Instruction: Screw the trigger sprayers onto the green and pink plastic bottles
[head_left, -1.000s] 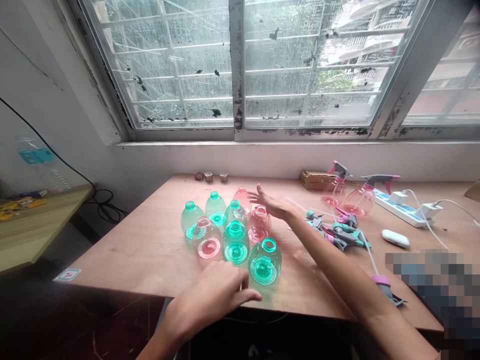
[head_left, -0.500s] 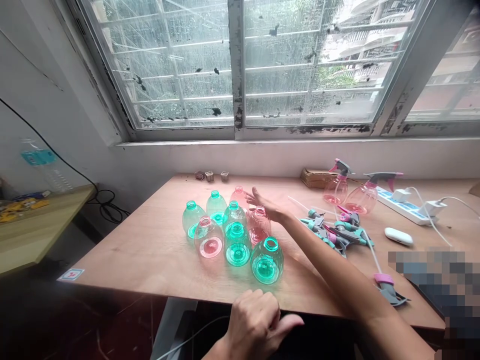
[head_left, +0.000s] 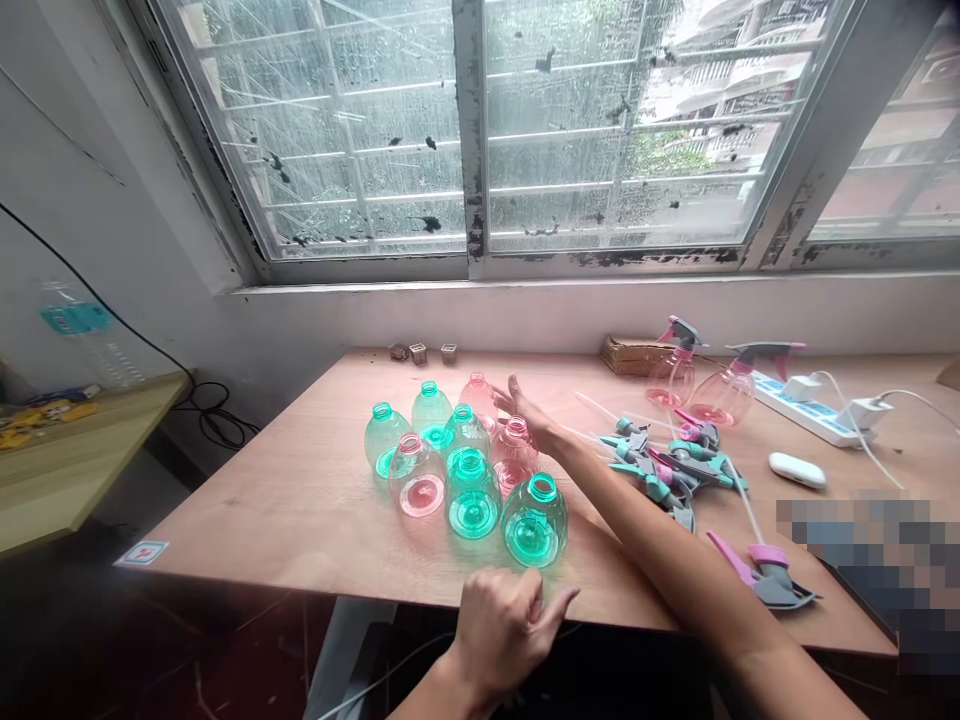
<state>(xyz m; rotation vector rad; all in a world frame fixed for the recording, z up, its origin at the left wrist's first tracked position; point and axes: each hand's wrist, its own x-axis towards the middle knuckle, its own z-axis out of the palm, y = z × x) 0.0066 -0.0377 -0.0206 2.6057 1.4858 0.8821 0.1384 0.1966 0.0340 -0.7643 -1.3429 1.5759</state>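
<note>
My right hand (head_left: pixel 523 408) reaches in behind the bottle group with its fingers stretched out. Its edge is against or very close to the right pink bottle (head_left: pixel 513 462), and its fingertips lie beside the rear pink bottle (head_left: pixel 480 392). Several capless green bottles stand in the cluster, among them a front green bottle (head_left: pixel 534 528) and a middle one (head_left: pixel 473 500). A pink bottle (head_left: pixel 417 482) stands at the left front. Low at the table's front edge, my left hand (head_left: pixel 504 630) is curled into a fist, thumb out, holding nothing visible.
Loose spray heads (head_left: pixel 675 465) lie in a heap right of my forearm, with one spray head (head_left: pixel 780 580) nearer the front. Two pink spray bottles (head_left: pixel 721 395) stand behind, beside a white power strip (head_left: pixel 814 412). A white oval case (head_left: pixel 797 471) lies at right.
The right pink bottle and the two green bottles beside it have shifted slightly left. My right hand has moved slightly; my left fist has turned a little, its thumb pulled in leftward.
</note>
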